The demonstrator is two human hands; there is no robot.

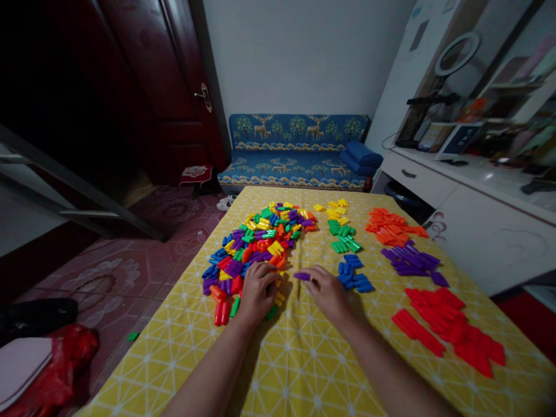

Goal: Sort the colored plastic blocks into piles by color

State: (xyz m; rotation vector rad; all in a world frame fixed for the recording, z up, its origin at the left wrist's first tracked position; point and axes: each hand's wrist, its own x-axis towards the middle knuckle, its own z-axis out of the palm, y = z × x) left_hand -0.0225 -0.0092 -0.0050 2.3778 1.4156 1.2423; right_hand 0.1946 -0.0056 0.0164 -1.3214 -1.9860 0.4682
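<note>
My right hand (326, 291) is closed on a purple plastic toy block (301, 276), pinched between thumb and fingers just over the tablecloth. At the near right edge of a mixed pile of coloured plastic blocks (260, 238), my left hand (258, 289) has its fingers curled together. Whatever those fingers may hold is hidden, though a few yellow blocks (279, 298) lie beside them. To the right of my right hand is a group of blue blocks (354, 274), with green blocks (344, 236) and yellow blocks (335, 212) behind it.
Further right lie separate heaps of orange blocks (393, 226), purple blocks (409, 259) and red blocks (449, 325). A yellow patterned cloth (299, 370) covers the table. A blue sofa (295, 156) stands beyond it, a white dresser (478, 214) at right. One green block (133, 336) is off to the left.
</note>
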